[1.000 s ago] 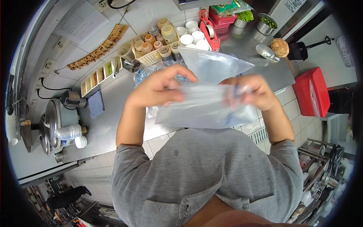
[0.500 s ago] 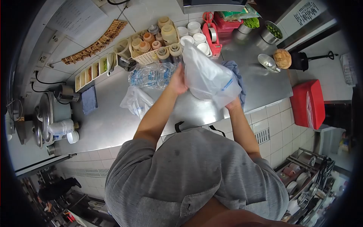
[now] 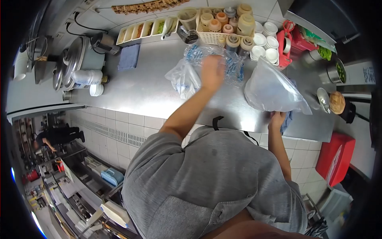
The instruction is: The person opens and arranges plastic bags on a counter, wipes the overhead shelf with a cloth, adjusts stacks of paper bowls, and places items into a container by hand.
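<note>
In the head view, my right hand point(image 3: 277, 118) grips the lower edge of a large translucent plastic bag point(image 3: 272, 89), which stands puffed out over the steel counter. A blue cloth point(image 3: 287, 124) lies partly behind that bag. My left hand point(image 3: 213, 71) is smeared by motion above a clear plastic wrapper with blue print point(image 3: 235, 67); whether its fingers touch the wrapper is hard to see. A crumpled thin plastic bag point(image 3: 184, 79) rests on the counter just left of my left forearm.
Along the counter's back stand a basket of sauce bottles point(image 3: 215, 38), stacked white cups point(image 3: 266, 44), a red tape dispenser point(image 3: 284, 47) and a rack of toppings point(image 3: 147, 30). Pots point(image 3: 91, 55) occupy the left end. A red bin point(image 3: 336, 159) stands at right; another person point(image 3: 59, 135) is far left.
My left hand has let go of the large bag and moved left over the printed wrapper. My right hand still holds the bag, now lower. The view has turned leftward.
</note>
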Available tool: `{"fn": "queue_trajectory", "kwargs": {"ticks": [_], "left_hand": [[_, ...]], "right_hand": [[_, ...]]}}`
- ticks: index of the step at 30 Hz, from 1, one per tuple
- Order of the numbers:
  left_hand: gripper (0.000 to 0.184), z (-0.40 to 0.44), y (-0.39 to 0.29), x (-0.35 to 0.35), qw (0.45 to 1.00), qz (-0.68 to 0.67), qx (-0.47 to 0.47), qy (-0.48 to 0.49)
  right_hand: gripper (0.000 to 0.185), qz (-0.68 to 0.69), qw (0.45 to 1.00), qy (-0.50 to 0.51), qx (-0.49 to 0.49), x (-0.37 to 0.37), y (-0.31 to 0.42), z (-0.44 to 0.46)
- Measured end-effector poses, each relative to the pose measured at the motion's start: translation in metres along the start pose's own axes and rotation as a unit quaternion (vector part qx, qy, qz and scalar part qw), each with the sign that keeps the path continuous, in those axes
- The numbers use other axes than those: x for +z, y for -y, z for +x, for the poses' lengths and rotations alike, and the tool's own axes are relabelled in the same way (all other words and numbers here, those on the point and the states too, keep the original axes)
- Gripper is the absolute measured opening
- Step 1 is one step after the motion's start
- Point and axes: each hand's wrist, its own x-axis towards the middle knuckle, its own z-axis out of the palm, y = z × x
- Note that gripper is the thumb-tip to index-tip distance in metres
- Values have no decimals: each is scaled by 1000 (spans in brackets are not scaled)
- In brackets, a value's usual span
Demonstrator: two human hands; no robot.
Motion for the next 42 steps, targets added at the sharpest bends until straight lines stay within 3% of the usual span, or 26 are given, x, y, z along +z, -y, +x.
{"fn": "queue_trajectory", "kwargs": {"ticks": [1,3,4,6,7,8,9,10,12,16,18,20,21,23,27,29,30,32,33,34,36,42], "left_hand": [[33,5,20,-29,993,75,27,-90],[46,11,45,-82,958,261,-21,-121],[50,13,50,-105,920,372,-44,-120],[50,0,110,-135,877,445,-149,100],[50,7,132,-155,878,445,-149,99],[41,18,152,-173,922,269,-242,139],[32,27,160,-181,926,82,-323,175],[32,34,145,-190,927,82,-321,176],[18,64,86,-218,893,-240,-368,94],[22,103,29,-231,867,-371,-332,12],[35,106,-4,-221,799,-503,-330,-14],[37,102,-29,-211,799,-519,-304,15],[39,98,-51,-208,801,-527,-284,11],[46,84,-78,-199,805,-544,-236,14],[50,66,-128,-194,809,-536,-235,56],[49,63,-128,-195,818,-524,-228,61],[49,61,-128,-196,828,-510,-225,63],[48,56,-129,-192,826,-512,-230,49],[47,54,-130,-189,826,-512,-235,32],[47,52,-132,-187,825,-514,-234,35],[47,48,-135,-184,815,-521,-250,47],[48,30,-133,-172,820,-512,-250,58]], "right_hand": [[20,-3,995,-24,93,-16,-5,-12],[12,-127,969,60,205,-18,12,-48],[13,-147,940,154,267,-20,20,-59],[13,-213,874,258,353,9,67,-83],[15,-231,858,315,332,19,78,-87],[18,-247,841,371,308,31,84,-87],[21,-263,835,405,263,43,86,-85],[21,-262,836,404,263,58,88,-83],[22,-246,835,487,70,92,98,-81],[26,-233,810,535,-55,172,167,-113],[38,-141,834,525,-93,200,185,-140],[63,-171,808,431,-364,220,218,-165],[63,-171,809,426,-367,228,232,-174],[83,-187,773,245,-554,241,252,-187],[92,-193,784,172,-564,256,256,-177],[72,-57,873,325,-360,250,254,-156],[72,-58,873,322,-362,241,256,-149],[42,-78,856,461,-222,224,265,-139],[21,-53,868,418,-262,219,273,-148],[21,-55,869,415,-263,216,273,-148],[22,-89,836,386,-381,211,272,-148],[15,-212,856,362,-302,185,274,-160]]}}
